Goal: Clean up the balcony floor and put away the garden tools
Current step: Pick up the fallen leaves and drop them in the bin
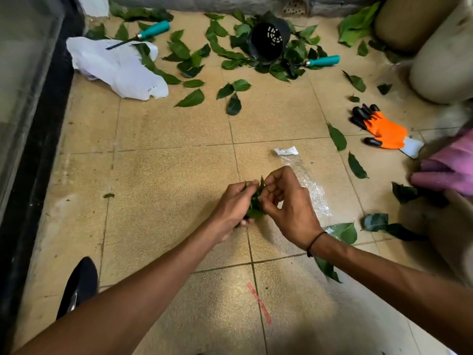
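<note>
nearest me, my two forearms reach out over the tan tiled floor, and a dark shoe sits at the lower left beside the black threshold that runs up the left edge. a red strip lies along a grout line between my arms. i see bare tile from the shoe up to the middle of the floor, the one wide open stretch here.

my left hand is curled round a bunch of green leaves, and my right hand pinches the top of the same bunch with thumb and fingers. how many leaves are in the bunch i cannot tell; the fingers hide most of it. a clear plastic wrapper lies just behind my right hand, partly covered by it.

to the right, loose leaves lie near a blurred pink shape cut off by the frame edge, and i cannot make out what it is. beyond it lies an orange glove with black fingertips.

further out, a crumpled white cloth lies at the left with a teal-handled tool resting across its far side. a black pot lies tipped over among scattered leaves, with a second teal-handled tool just beside it, its working end hidden under leaves. pale rounded containers crowd the far right corner, and a grey wall closes the far edge.
</note>
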